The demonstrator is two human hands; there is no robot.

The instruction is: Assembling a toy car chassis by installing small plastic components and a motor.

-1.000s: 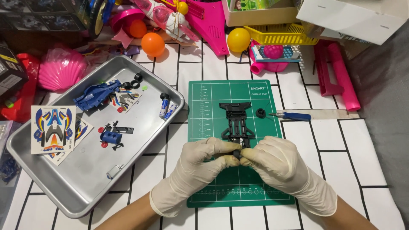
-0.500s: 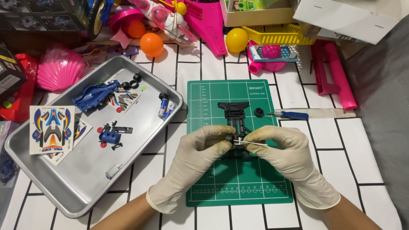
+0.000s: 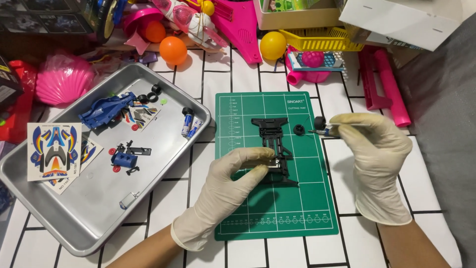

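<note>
A black toy-car chassis [image 3: 274, 144] lies on a green cutting mat [image 3: 277, 208]. My gloved left hand [image 3: 233, 181] pinches the chassis at its left side, near a small metal piece. To the right of the mat, my gloved right hand [image 3: 374, 149] grips a small screwdriver [image 3: 322, 131], its tip pointing left. Two small black wheels [image 3: 299, 129] sit on the mat's right edge just beside that tip.
A metal tray [image 3: 74, 218] on the left holds a blue car body [image 3: 106, 109], sticker sheets [image 3: 52, 149], two batteries [image 3: 190, 126] and small parts. Pink toys, orange and yellow balls [image 3: 172, 49] and a yellow basket [image 3: 322, 39] crowd the back. Grey fabric [image 3: 446, 124] lies at right.
My right hand left the chassis, moved right and took hold of the screwdriver. My left hand stays on the chassis.
</note>
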